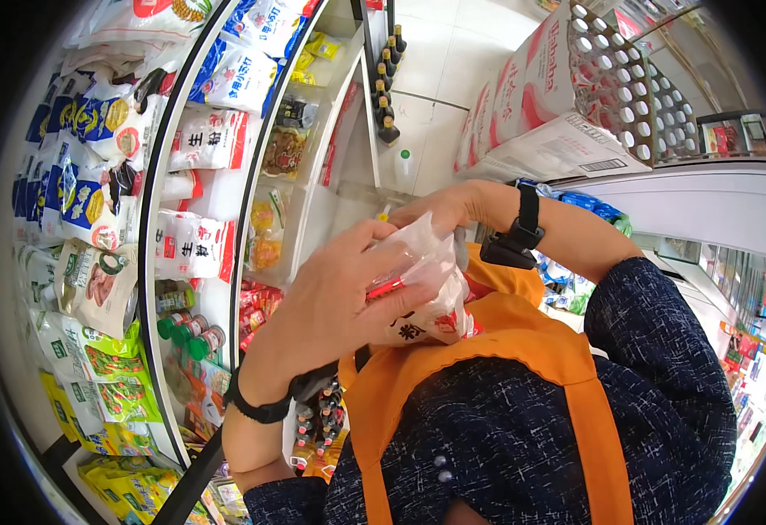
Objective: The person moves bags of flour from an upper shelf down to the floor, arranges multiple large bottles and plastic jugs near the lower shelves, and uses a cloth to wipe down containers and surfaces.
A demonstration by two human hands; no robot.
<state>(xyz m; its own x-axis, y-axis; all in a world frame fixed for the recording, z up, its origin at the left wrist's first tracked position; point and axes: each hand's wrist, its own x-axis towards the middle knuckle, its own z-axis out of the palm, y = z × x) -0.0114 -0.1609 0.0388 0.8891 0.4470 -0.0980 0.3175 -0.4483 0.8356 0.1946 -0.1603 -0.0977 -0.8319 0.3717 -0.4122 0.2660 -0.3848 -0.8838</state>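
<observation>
A white and red plastic bag of starch (432,315) is held up close in front of the orange apron (521,328). Its clear upper end sticks up, creased. My left hand (337,289) grips the bag from the left, with thumb and fingers around its upper part. On the far side, my right hand (445,203) is at the bag's top edge; its fingertips are mostly hidden behind the plastic. Both wrists wear black straps. Similar white and red starch bags (192,246) lie on the shelf at the left.
Shelves (153,197) of bagged seasonings and green-capped jars (206,342) curve along the left. Dark bottles (388,131) stand in a row near the top. A clear bottle with a green cap (404,164) is below them. Wrapped cases of white-capped bottles (554,111) are stacked at upper right.
</observation>
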